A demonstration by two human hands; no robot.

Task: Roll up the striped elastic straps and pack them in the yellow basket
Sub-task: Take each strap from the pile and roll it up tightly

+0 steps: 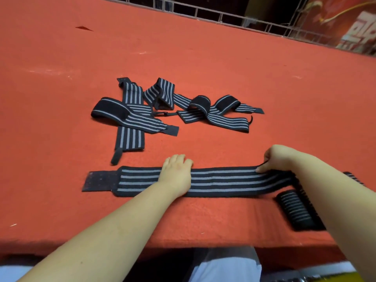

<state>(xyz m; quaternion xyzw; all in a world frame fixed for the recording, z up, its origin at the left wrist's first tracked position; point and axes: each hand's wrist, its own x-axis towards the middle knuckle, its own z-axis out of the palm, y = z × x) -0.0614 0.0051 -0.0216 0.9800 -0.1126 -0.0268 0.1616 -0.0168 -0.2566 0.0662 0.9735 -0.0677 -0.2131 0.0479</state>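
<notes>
The step in hand appears to be the start of rolling one strap: a striped strap [203, 181] lies flat along the near part of the red counter [203, 58], its plain black tab end at the far left. The left hand [177, 174] rests palm down across the middle of this strap, fingers straight and released, pressing it flat and gripping nothing. Further right, the right hand [273, 159] pinches the strap's right end between curled fingers and thumb, lifting that edge slightly off the counter. Judged from this position, the next move calls for the right hand to turn the pinched end over onto itself and roll it leftward, while the left hand keeps the strap taut and straight and withdraws ahead of the roll; uneven tension would likely produce a skewed roll. Beyond the hands, near the counter centre, a pile of loose straps [162, 110] lies crossed and folded over one another, well apart from the working strap and clear of the rolling path. At the right, just beside the right forearm, a finished roll [297, 210] sits near the counter's front edge. A yellow corner [345, 277] at the lower right may be the basket; this cannot be confirmed
</notes>
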